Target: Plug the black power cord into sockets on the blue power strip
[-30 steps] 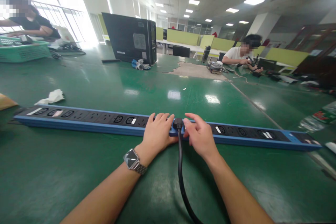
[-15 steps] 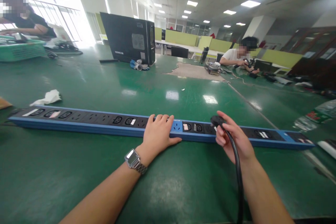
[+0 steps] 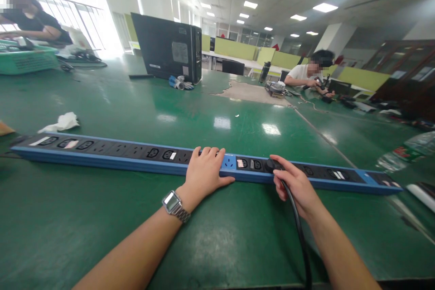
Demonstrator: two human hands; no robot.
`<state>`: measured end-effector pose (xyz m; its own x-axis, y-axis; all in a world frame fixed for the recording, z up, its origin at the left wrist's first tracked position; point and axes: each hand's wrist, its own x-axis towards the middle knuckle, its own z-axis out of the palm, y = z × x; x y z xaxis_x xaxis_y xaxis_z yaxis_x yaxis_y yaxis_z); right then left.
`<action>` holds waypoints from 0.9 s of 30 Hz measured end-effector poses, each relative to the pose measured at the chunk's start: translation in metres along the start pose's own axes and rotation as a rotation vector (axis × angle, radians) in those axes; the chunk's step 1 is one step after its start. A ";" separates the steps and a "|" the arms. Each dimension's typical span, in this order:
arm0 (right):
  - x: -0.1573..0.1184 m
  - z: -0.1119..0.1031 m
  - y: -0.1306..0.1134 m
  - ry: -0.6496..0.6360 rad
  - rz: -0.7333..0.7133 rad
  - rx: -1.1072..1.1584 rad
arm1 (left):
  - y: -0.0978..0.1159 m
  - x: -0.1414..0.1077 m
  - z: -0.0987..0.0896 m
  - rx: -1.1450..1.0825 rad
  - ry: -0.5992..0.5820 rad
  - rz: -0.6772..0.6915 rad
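A long blue and black power strip (image 3: 115, 163) lies across the green table, with rows of sockets along its top. My left hand (image 3: 206, 165), a watch on its wrist, rests over the strip's middle; its fingers curl over the top and the thumb lies along the near side. Between the fingertips of my right hand (image 3: 294, 183) is a black power plug (image 3: 271, 165), pressed against the strip right of the blue socket (image 3: 229, 161). Whether its pins sit inside a socket is hidden. The plug's black cable (image 3: 299, 231) runs down past the hand to the table's near edge.
A black computer case (image 3: 166, 47) stands behind, gloves (image 3: 180, 83) at its foot. Crumpled tissue (image 3: 63, 122) is at left, a plastic bottle (image 3: 408, 152) at right. A green basket (image 3: 29, 61) sits before one person; another person (image 3: 301, 74) works at far right.
My right hand has lowered the plug and shifted it slightly left, down onto the power strip. The left hand stays in place on the strip.
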<state>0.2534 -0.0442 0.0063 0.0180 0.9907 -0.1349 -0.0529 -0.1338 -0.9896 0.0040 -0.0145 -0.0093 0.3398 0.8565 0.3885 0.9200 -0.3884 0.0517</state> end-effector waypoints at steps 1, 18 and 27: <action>-0.001 0.001 0.001 0.000 0.006 -0.013 | 0.000 0.000 0.000 -0.001 0.003 0.001; 0.005 -0.134 -0.033 0.207 -0.035 -0.015 | 0.000 0.000 -0.001 -0.003 -0.006 -0.014; 0.006 -0.157 -0.013 0.188 0.029 -0.141 | -0.001 0.000 0.002 -0.010 0.010 -0.011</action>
<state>0.4108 -0.0399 0.0106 0.2045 0.9661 -0.1577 0.0835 -0.1777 -0.9805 0.0034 -0.0139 -0.0110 0.3278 0.8575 0.3966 0.9216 -0.3826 0.0655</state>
